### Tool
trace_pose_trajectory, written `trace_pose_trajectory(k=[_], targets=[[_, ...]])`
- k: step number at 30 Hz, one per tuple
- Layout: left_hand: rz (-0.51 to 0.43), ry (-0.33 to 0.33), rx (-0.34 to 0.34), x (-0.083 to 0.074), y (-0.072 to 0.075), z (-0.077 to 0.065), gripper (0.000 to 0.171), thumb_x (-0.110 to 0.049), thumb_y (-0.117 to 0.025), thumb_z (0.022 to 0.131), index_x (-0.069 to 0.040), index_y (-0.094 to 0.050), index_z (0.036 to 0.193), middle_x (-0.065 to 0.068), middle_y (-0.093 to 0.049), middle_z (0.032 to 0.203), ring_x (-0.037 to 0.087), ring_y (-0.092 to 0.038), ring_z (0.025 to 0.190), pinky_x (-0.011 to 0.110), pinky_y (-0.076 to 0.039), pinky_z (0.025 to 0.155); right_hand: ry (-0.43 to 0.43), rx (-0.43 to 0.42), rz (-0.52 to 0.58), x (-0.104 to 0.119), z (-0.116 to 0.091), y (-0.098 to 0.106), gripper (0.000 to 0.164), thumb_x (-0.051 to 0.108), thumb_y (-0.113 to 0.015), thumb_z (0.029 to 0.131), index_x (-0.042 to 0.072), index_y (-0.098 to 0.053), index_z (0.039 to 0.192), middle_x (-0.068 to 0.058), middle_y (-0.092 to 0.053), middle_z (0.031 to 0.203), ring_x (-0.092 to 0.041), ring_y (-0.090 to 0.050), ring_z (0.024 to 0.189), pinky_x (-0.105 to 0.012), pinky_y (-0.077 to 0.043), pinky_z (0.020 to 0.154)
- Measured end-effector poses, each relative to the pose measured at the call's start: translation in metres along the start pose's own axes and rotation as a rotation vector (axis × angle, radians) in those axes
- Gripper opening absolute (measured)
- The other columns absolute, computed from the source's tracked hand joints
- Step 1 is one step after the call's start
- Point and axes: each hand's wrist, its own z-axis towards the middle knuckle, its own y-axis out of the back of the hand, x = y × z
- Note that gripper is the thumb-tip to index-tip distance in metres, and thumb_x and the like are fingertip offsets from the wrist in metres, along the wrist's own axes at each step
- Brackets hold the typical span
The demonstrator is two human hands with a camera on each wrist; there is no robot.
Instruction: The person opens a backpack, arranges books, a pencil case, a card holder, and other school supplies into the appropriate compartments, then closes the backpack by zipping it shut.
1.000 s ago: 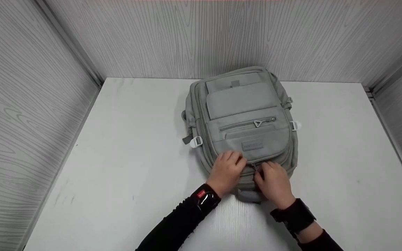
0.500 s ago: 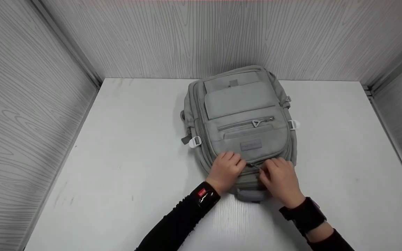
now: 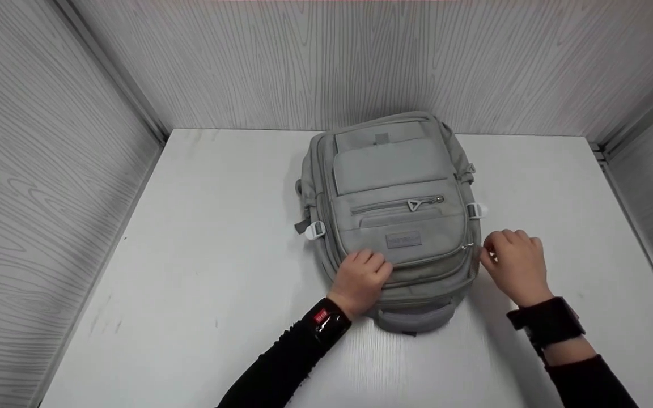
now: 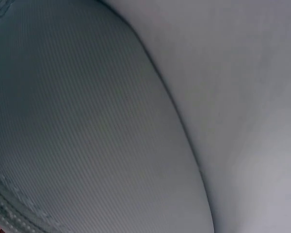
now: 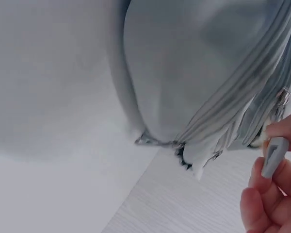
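Note:
A grey backpack (image 3: 394, 170) lies front side up on a white table, slightly turned, in the head view. My left hand (image 3: 360, 280) grips its near edge by the zip seam, with curled fingers. Off the bag's right side, my right hand (image 3: 516, 266) pinches a grey zipper pull (image 5: 275, 156), best seen in the right wrist view. The zipper slider (image 3: 467, 246) sits at the right end of the curved front zip. In the left wrist view, grey ribbed fabric (image 4: 97, 121) fills much of the frame, and only a sliver of finger shows at the lower left corner.
The table (image 3: 219, 226) is bounded by a wood-grain back panel (image 3: 326, 62) and side panels. White strap buckles (image 3: 316, 230) stick out at the bag's sides. A second zip with a triangular pull (image 3: 414, 205) crosses the front.
My right hand has moved right and slightly away from me, drawing the zipper pull along the curved zip to the bag's right side. My left hand stays almost in place.

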Motion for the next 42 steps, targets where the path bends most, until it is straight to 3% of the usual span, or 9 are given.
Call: trace_pose_trajectory(k=[5, 13, 21, 26, 32, 37, 42], targets=[[0.0, -0.008, -0.028, 0.003, 0.002, -0.001, 0.014, -0.008, -0.063, 0.07, -0.019, -0.068, 0.077, -0.007, -0.066, 0.077, 0.01, -0.06, 0.072, 0.022, -0.052, 0.067, 0.003, 0.0, -0.015, -0.012, 0.026, -0.005, 0.015, 0.008, -0.07, 0.084, 0.003, -0.058, 0.077, -0.014, -0.059, 0.071, -0.036, -0.052, 0.071, -0.049, -0.036, 0.067], [-0.005, -0.009, -0.05, 0.004, 0.002, -0.003, 0.017, -0.006, -0.066, 0.064, -0.02, -0.068, 0.075, -0.009, -0.064, 0.076, 0.008, -0.059, 0.071, 0.02, -0.051, 0.065, -0.067, 0.054, 0.008, -0.016, 0.078, -0.015, 0.015, 0.012, -0.067, 0.089, 0.0, -0.062, 0.082, -0.019, -0.062, 0.078, -0.04, -0.054, 0.077, -0.054, -0.039, 0.072], [-0.033, -0.022, -0.04, -0.004, 0.001, 0.0, 0.02, -0.006, -0.067, 0.062, -0.021, -0.069, 0.076, -0.009, -0.065, 0.077, 0.008, -0.06, 0.072, 0.019, -0.051, 0.066, -0.206, 0.055, 0.004, -0.019, 0.107, -0.016, 0.018, 0.011, -0.058, 0.09, -0.005, -0.065, 0.085, -0.026, -0.065, 0.086, -0.044, -0.056, 0.081, -0.058, -0.042, 0.073], [-0.055, -0.024, -0.024, -0.008, -0.002, 0.0, 0.019, -0.007, -0.068, 0.065, -0.021, -0.07, 0.078, -0.009, -0.067, 0.079, 0.008, -0.062, 0.075, 0.019, -0.053, 0.07, -0.231, 0.021, 0.049, -0.021, 0.099, -0.018, 0.018, 0.009, -0.058, 0.089, -0.007, -0.066, 0.084, -0.028, -0.065, 0.083, -0.048, -0.058, 0.078, -0.06, -0.044, 0.069], [-0.075, 0.007, -0.049, -0.006, -0.005, -0.006, 0.016, -0.008, -0.072, 0.07, -0.02, -0.072, 0.081, -0.008, -0.068, 0.08, 0.01, -0.062, 0.078, 0.023, -0.052, 0.075, -0.239, 0.023, 0.115, -0.024, 0.078, -0.019, 0.017, 0.01, -0.062, 0.091, -0.007, -0.068, 0.089, -0.028, -0.067, 0.086, -0.047, -0.06, 0.079, -0.059, -0.045, 0.069], [-0.098, 0.017, -0.04, -0.004, -0.004, -0.012, 0.013, -0.011, -0.074, 0.075, -0.018, -0.074, 0.086, -0.007, -0.071, 0.084, 0.01, -0.064, 0.081, 0.023, -0.053, 0.079, -0.232, 0.043, 0.161, -0.022, 0.065, -0.023, 0.017, 0.01, -0.061, 0.092, -0.005, -0.068, 0.094, -0.027, -0.068, 0.09, -0.045, -0.061, 0.083, -0.058, -0.045, 0.072], [-0.129, 0.026, -0.011, -0.002, -0.003, -0.015, 0.016, -0.01, -0.074, 0.077, -0.018, -0.075, 0.091, -0.007, -0.073, 0.09, 0.01, -0.067, 0.087, 0.023, -0.054, 0.084, -0.269, -0.019, 0.221, -0.019, 0.043, -0.021, 0.016, 0.007, -0.062, 0.092, -0.007, -0.067, 0.098, -0.029, -0.068, 0.093, -0.046, -0.06, 0.09, -0.058, -0.044, 0.08]])
